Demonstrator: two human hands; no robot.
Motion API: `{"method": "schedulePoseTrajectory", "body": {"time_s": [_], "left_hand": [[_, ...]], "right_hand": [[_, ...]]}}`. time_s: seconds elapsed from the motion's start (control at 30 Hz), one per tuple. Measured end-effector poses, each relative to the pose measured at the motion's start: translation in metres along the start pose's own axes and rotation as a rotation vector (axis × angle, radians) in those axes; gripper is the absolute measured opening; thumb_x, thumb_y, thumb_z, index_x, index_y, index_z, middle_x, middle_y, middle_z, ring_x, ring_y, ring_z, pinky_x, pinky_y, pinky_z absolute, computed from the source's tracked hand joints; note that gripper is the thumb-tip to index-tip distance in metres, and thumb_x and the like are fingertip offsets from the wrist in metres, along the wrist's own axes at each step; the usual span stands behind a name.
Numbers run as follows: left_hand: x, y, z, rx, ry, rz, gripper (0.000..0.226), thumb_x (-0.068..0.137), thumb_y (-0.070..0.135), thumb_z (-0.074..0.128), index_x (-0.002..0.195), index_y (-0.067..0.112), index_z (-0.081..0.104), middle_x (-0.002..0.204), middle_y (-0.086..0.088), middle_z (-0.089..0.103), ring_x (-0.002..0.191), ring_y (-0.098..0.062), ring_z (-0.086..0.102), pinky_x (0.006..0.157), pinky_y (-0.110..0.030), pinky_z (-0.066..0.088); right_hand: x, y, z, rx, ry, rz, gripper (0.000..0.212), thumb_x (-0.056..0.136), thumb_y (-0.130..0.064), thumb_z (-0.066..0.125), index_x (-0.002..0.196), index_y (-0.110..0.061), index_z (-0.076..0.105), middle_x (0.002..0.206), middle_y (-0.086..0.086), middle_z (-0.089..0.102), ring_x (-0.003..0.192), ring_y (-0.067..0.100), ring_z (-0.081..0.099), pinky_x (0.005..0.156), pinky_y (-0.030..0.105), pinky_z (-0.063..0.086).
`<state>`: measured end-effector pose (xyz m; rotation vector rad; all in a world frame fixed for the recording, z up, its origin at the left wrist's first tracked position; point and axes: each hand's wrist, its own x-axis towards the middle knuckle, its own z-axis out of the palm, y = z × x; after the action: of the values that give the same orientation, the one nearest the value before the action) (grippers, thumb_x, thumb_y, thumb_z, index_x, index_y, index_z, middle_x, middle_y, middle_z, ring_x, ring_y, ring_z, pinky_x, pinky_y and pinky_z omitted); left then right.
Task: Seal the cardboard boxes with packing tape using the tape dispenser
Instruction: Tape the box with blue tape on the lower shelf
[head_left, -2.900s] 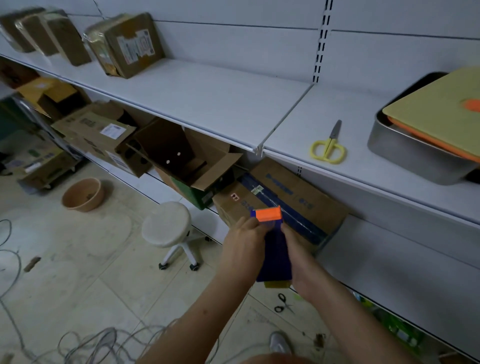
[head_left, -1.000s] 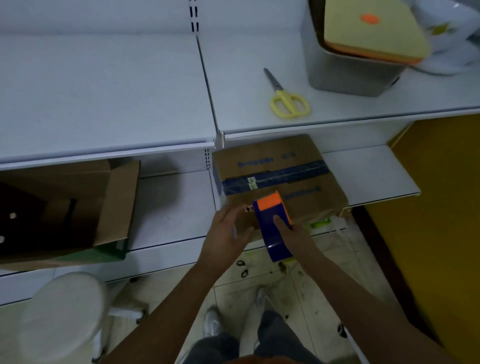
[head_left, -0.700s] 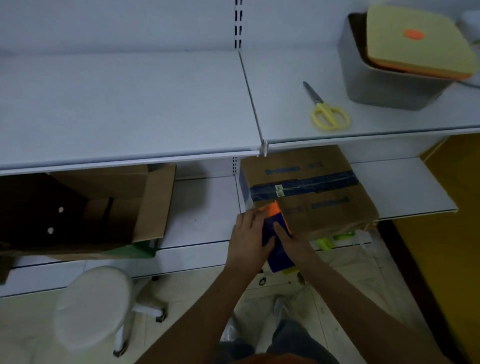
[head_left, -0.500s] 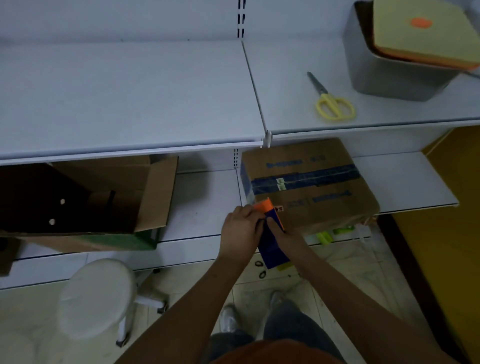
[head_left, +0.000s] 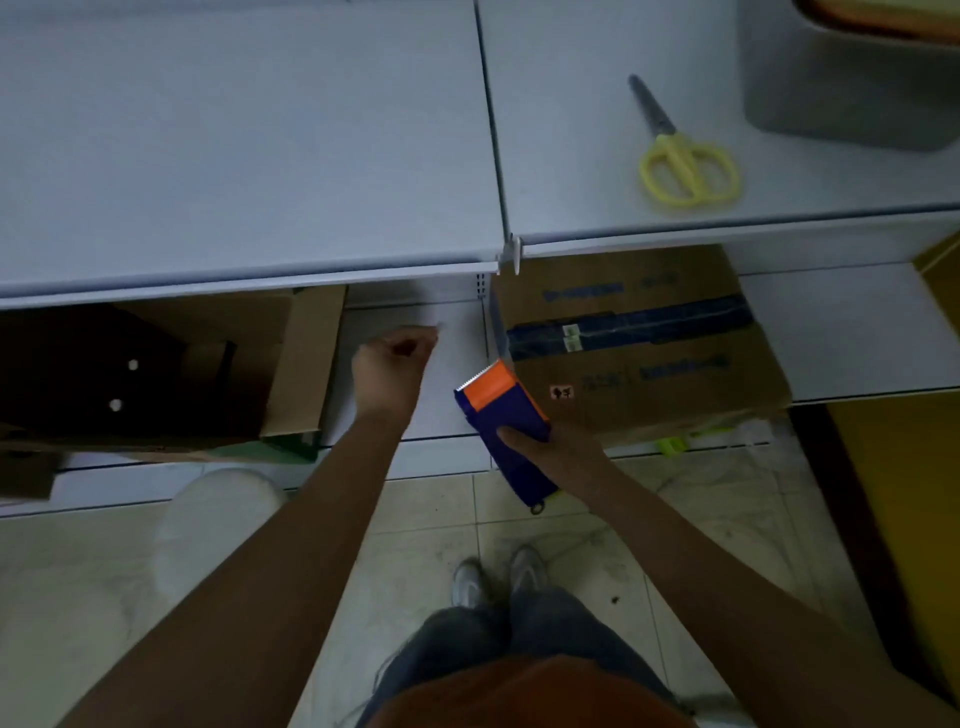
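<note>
gripping tape dispenser (head_left: 506, 421) in right hand (head_left: 558, 449) — fingers wrapped round its blue body, toothed orange end at 11 o'clock, just beside taped cardboard box (head_left: 639, 345) on lower shelf. prob light, rigid plastic; best held mid-body. left hand (head_left: 389, 364) at 9 o'clock — fingers curled, pinching smth? can't tell.

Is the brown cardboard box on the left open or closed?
Open. The brown cardboard box on the left lies on its side on the lower white shelf, one flap swung out, its dark inside showing.
</note>
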<state>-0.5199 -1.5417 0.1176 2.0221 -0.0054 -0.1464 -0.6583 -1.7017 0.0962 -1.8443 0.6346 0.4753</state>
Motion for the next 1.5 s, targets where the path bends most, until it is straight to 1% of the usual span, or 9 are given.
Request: {"method": "schedulePoseTrajectory", "body": {"time_s": [0.2, 0.4, 0.53, 0.6, 0.7, 0.83, 1.1, 1.37, 1.5], "left_hand": [[0.021, -0.016, 0.001, 0.011, 0.057, -0.055, 0.014, 0.092, 0.007, 0.068, 0.103, 0.005, 0.075, 0.093, 0.004, 0.068, 0.072, 0.009, 0.058, 0.069, -0.002, 0.045], [0.028, -0.039, 0.009, -0.045, -0.211, -0.118, 0.013, 0.089, 0.003, 0.070, 0.095, 0.012, 0.077, 0.099, 0.001, 0.075, 0.091, -0.004, 0.070, 0.090, -0.019, 0.055], [0.030, -0.049, 0.019, -0.035, -0.406, -0.121, 0.014, 0.088, 0.010, 0.074, 0.094, 0.021, 0.077, 0.095, 0.002, 0.075, 0.093, -0.010, 0.070, 0.097, -0.030, 0.054], [0.030, -0.053, 0.029, -0.062, -0.465, -0.132, 0.013, 0.086, 0.010, 0.075, 0.095, 0.019, 0.078, 0.096, -0.002, 0.076, 0.094, -0.015, 0.071, 0.097, -0.035, 0.055], [0.032, -0.052, 0.043, -0.102, -0.499, -0.161, 0.018, 0.086, 0.009, 0.075, 0.103, 0.006, 0.077, 0.099, -0.009, 0.076, 0.087, -0.010, 0.072, 0.088, -0.026, 0.058], [0.044, -0.043, 0.055, -0.097, -0.529, -0.150, 0.017, 0.086, 0.008, 0.074, 0.102, 0.004, 0.077, 0.093, -0.006, 0.075, 0.066, 0.005, 0.065, 0.063, -0.010, 0.050], [0.077, -0.009, 0.100, 0.011, -0.770, 0.000, 0.002, 0.088, 0.015, 0.074, 0.086, 0.016, 0.074, 0.095, -0.014, 0.073, 0.080, -0.016, 0.062, 0.072, -0.027, 0.053], [0.114, 0.000, 0.121, -0.032, -0.693, -0.031, 0.019, 0.089, 0.006, 0.070, 0.107, 0.001, 0.073, 0.083, 0.002, 0.070, 0.072, -0.008, 0.062, 0.062, -0.014, 0.050], [0.140, -0.003, 0.132, -0.023, -0.686, -0.066, 0.017, 0.090, 0.008, 0.069, 0.106, 0.003, 0.073, 0.073, 0.012, 0.072, 0.066, -0.002, 0.062, 0.057, -0.013, 0.047]], "right_hand": [[0.022, -0.005, 0.026, 0.256, -0.189, 0.081, 0.019, 0.095, -0.044, 0.058, 0.101, -0.026, 0.060, 0.099, -0.002, 0.068, 0.091, 0.016, 0.065, 0.081, 0.029, 0.051], [0.028, 0.006, 0.019, 0.206, -0.146, 0.148, 0.022, 0.094, -0.043, 0.060, 0.104, -0.024, 0.058, 0.112, 0.009, 0.067, 0.106, 0.030, 0.065, 0.100, 0.047, 0.050], [0.026, 0.030, 0.002, 0.103, -0.056, 0.182, 0.068, 0.080, -0.060, 0.069, 0.100, 0.003, 0.055, 0.095, 0.028, 0.064, 0.088, 0.043, 0.063, 0.083, 0.052, 0.053], [0.024, 0.047, -0.006, 0.011, 0.004, 0.188, 0.057, 0.088, -0.050, 0.066, 0.091, 0.006, 0.052, 0.083, 0.029, 0.059, 0.074, 0.043, 0.058, 0.068, 0.049, 0.047], [0.006, 0.045, -0.016, -0.044, 0.085, 0.188, 0.050, 0.090, -0.044, 0.066, 0.098, 0.005, 0.059, 0.085, 0.028, 0.064, 0.077, 0.044, 0.064, 0.067, 0.050, 0.052], [-0.021, 0.037, -0.026, -0.176, 0.174, 0.153, 0.040, 0.092, -0.042, 0.063, 0.066, -0.018, 0.044, 0.057, 0.003, 0.046, 0.049, 0.014, 0.046, 0.050, 0.019, 0.032], [-0.049, 0.021, -0.030, -0.179, -0.024, 0.335, 0.032, 0.085, -0.059, 0.063, 0.078, -0.028, 0.056, 0.072, -0.005, 0.062, 0.065, 0.005, 0.058, 0.056, 0.018, 0.040], [-0.038, 0.029, -0.041, -0.375, 0.041, 0.348, 0.043, 0.082, -0.063, 0.063, 0.078, -0.022, 0.052, 0.074, -0.002, 0.055, 0.066, 0.010, 0.054, 0.055, 0.022, 0.039], [-0.025, 0.025, -0.045, -0.444, 0.215, 0.310, 0.050, 0.082, -0.064, 0.063, 0.074, -0.015, 0.054, 0.065, 0.004, 0.055, 0.060, 0.017, 0.055, 0.053, 0.027, 0.039]]}}
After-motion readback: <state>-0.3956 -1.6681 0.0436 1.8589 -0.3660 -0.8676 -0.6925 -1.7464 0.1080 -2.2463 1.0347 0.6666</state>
